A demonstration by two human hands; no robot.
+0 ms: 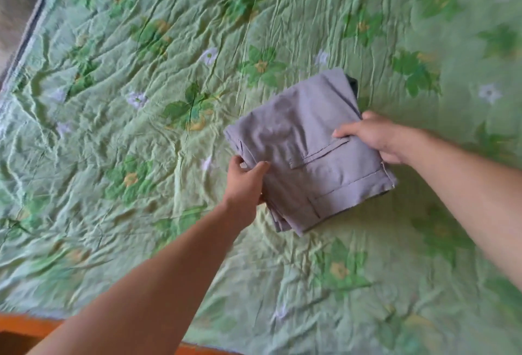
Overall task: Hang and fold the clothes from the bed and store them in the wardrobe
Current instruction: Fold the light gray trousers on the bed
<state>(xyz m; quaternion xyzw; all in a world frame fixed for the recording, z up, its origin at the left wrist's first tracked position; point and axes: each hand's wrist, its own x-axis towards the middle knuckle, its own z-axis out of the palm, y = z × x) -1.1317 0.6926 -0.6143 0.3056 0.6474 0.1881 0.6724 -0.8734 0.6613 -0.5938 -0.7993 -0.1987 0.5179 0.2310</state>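
Lying folded into a thick, roughly square bundle of several layers, the pale grey-lilac woven trousers [305, 134] sit right of centre in the view, with a stitched welt pocket [319, 154] and a seamed waistband edge facing up on the near side. The cloth looks smooth and matte with soft creases, and the stacked fold edges show along the bundle's left side. A sliver of dark fabric [353, 85] peeks out from under the far right corner; what it belongs to cannot be told. The left hand [244, 182] grips the bundle's left edge, thumb laid on top and fingers curled beneath the layers. The right hand [375, 135] holds the opposite edge, thumb pressing on top just by the pocket's end and fingers wrapped round the side. Beneath spreads the light green bedsheet [141, 100], thin and heavily crinkled, printed with darker green leaves, small yellow blooms and pale lilac flowers. Whether the bundle rests on the sheet or is raised just off it cannot be told, though a soft shadow lies under its near edge. An orange wooden bed frame [25, 326] edges the near left corner, and a strip of grey floor [17, 1] shows past the sheet's far left edge.
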